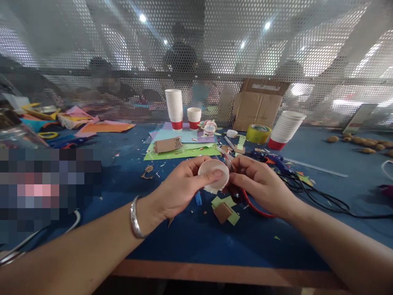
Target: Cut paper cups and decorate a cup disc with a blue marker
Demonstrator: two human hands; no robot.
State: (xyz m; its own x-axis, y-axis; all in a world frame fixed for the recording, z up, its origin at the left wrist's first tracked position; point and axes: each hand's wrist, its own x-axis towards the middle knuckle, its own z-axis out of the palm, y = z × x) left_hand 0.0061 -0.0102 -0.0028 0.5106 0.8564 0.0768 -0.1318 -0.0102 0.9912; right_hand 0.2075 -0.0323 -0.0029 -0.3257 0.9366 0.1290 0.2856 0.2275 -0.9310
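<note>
Disc, white w/ ragged lower edge, is up front & centre btwn the hands! L hand has it pinched, thumb flat on its face, fingers tucked behind; silver bracelet on that wrist. R hand is right at the disc's R edge, thumb & forefinger bent close tog., but can't tell what, if anything, is btwn them. Red loop curves just under R hand; can't tell if it's held.

Below the disc, on the blue tabletop: green scraps w/ a brown cardboard piece on top, plus a small blue scrap nearer L hand.

Beyond L hand, corrugated cardboard on a lime sheet; farther back, tall cup stack & short cup stack, both white w/ red.

Past R hand: blue glue gun, its black cable trailing off R. Behind that, yellow tape roll, tilted cup stack & cardboard box at the back.
</note>
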